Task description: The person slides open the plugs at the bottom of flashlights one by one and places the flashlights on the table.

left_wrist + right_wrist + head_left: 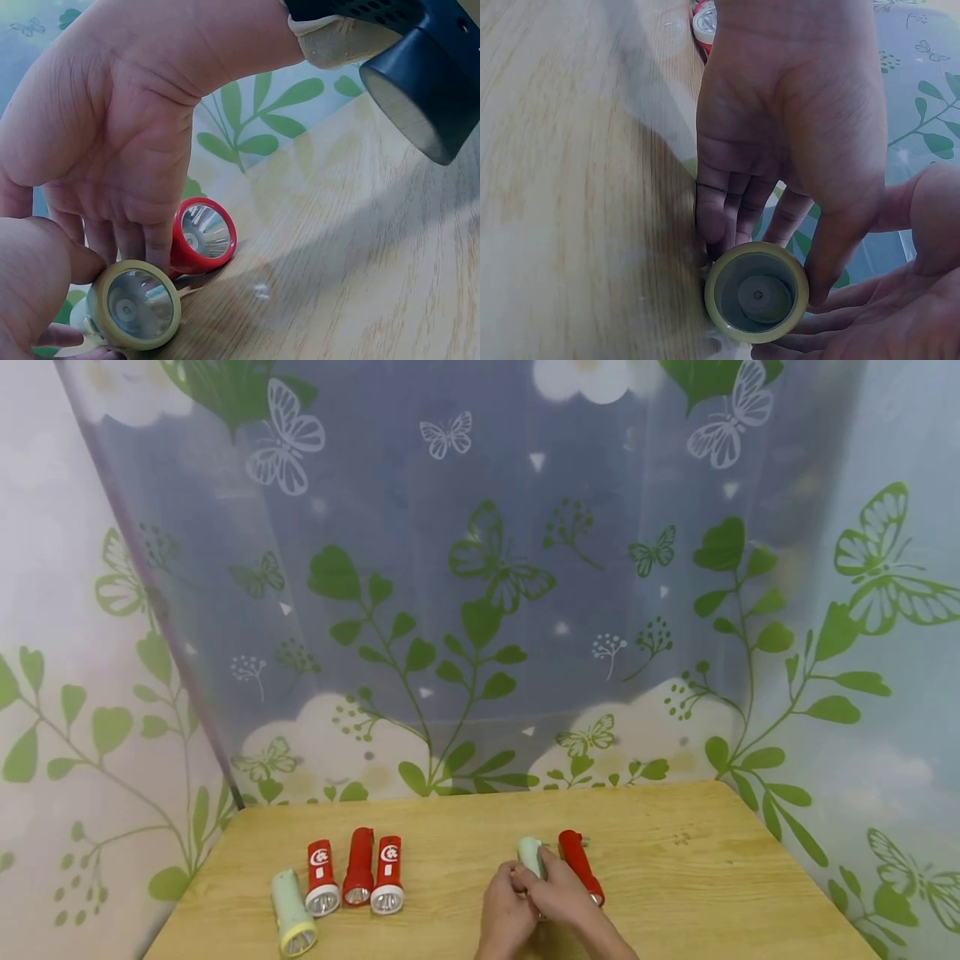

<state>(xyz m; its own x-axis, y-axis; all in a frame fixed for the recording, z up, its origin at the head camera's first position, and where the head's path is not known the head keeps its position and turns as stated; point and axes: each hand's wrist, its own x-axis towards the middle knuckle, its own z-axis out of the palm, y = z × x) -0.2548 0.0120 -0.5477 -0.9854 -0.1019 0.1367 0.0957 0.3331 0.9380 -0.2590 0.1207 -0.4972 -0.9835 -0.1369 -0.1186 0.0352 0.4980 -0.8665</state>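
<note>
A wood-grain table (712, 893) stands before a bluish backdrop (375, 493) printed with green leaves (333, 573) and pale butterflies (447, 437).

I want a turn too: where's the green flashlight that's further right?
In the head view, the green flashlight is right of centre, held between the left hand and the right hand, with a red flashlight just to its right.

The left hand (504, 902) and right hand (562, 893) meet in a shared grip, the right just beside the left, thumbs close together. Behind the right hand, its forearm (606, 937) slants outward; its fingers (129, 238) point downward from the palm.
</note>
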